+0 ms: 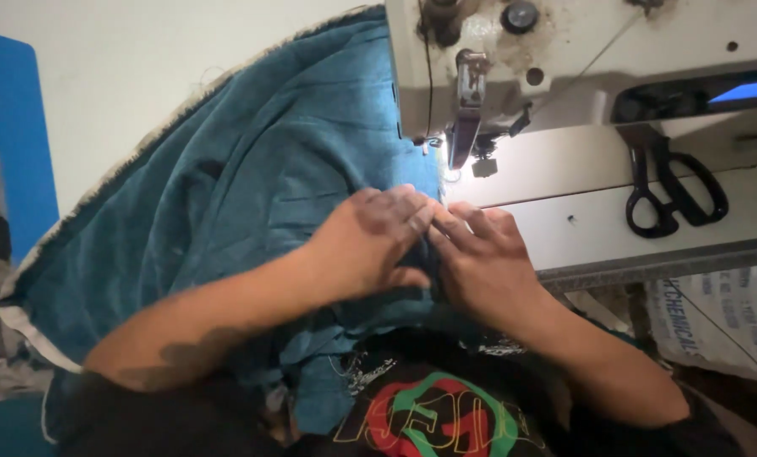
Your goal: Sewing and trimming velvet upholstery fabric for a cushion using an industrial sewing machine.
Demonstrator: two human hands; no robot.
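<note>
- White bench [615, 220] carries everything I see; a cream sewing machine [565, 59] stands on it, beyond both hands.
- Teal fabric [226, 195] is spread over the bench on the left of the grip and runs up behind the machine head; its near edge hangs down to my lap.
- My left hand [370, 241] lies flat on the fabric, fingers together and pressed down, not pinching as far as I can tell.
- My right hand [484, 262] touches it fingertip to fingertip, fingers bent; they seem to press a fold or edge of the fabric, but I cannot tell if they really pinch it.
- Just beyond the fingertips hangs the presser foot [461, 144], near but apart from them.
- Black scissors [674, 190] lie well apart, on the right of the grip.
- I judge the step in hand is folding and aligning the edge before stitching.
- Next move, in my opinion, needs both hands to slide the fold under the foot with fingers kept beside the needle.
</note>
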